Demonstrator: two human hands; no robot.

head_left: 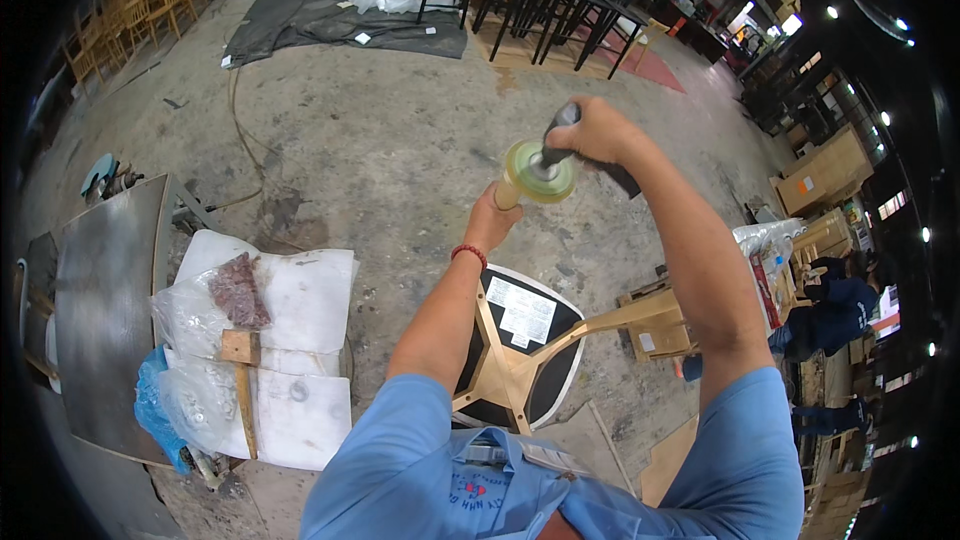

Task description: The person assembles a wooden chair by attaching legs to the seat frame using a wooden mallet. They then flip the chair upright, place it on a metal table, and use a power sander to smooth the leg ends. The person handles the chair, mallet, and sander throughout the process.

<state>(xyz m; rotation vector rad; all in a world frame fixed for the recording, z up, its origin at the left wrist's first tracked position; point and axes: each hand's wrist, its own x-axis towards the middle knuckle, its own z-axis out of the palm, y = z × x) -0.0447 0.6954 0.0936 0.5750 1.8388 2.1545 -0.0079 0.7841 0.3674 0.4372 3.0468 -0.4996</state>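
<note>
My right hand (598, 130) is closed round the dark grey handle of a hand-held disc sander (562, 122). Its round yellow-green disc (524, 172) is tilted against or very close to the end of a light wooden chair leg (508, 194). Around that leg, just below the disc, my left hand (488, 220) is wrapped. The upturned chair (500, 375) is in front of my body, its wooden legs meeting in a cross over the black seat underside. A white label (522, 312) is stuck to that underside. My left forearm hides part of the chair.
A wooden mallet (240, 348) lies on white sheets (318, 315) at left, beside plastic bags (190, 315) and a dark-topped table (105, 310). A hose (238, 130) runs along the concrete floor. Black stools (570, 0) stand far ahead; another person (835, 315) is at right.
</note>
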